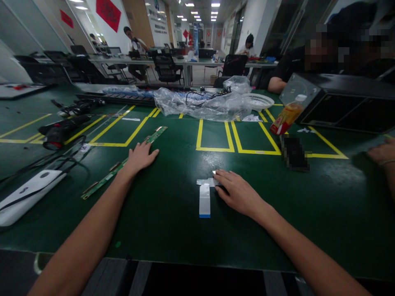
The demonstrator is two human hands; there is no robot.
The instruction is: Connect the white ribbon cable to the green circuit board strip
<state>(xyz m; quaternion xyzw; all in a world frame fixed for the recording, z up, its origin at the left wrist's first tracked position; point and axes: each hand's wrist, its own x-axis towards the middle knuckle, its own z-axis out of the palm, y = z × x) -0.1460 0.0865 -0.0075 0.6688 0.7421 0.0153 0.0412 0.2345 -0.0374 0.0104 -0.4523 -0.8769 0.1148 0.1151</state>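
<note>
the left hand (140,157) lies palm down on a long, narrow green circuit board (99,182) that runs slantwise across the desk (166,230). its grip is spread flat, fingers out, pressing on the board rather than closing round it. the right hand (239,193) rests palm down nearer the middle of the desk, its fingertips (219,176) touching the top end of a white flat ribbon cable (204,199). that grip is also flat and unclosed, pinching nothing as far as can be seen. the cable lies flat on the desk with its blue-tipped end toward the person, and a short white cross strip lies at its far end, under the fingertips.

board and cable lie well apart, with bare desk between them. judging from that, the two are not joined and neither is lifted. both are only held down in place, so the handling looks to be at an early point.

further off sit a crumpled clear plastic bag (200,105) with black wires on it, a white round grille (261,100), a tilted bottle (286,117) leaning at a black box (345,102), and yellow tape lines (212,135). a white device (27,195) lies at the left. another person's hand (382,152) rests at the right edge.
</note>
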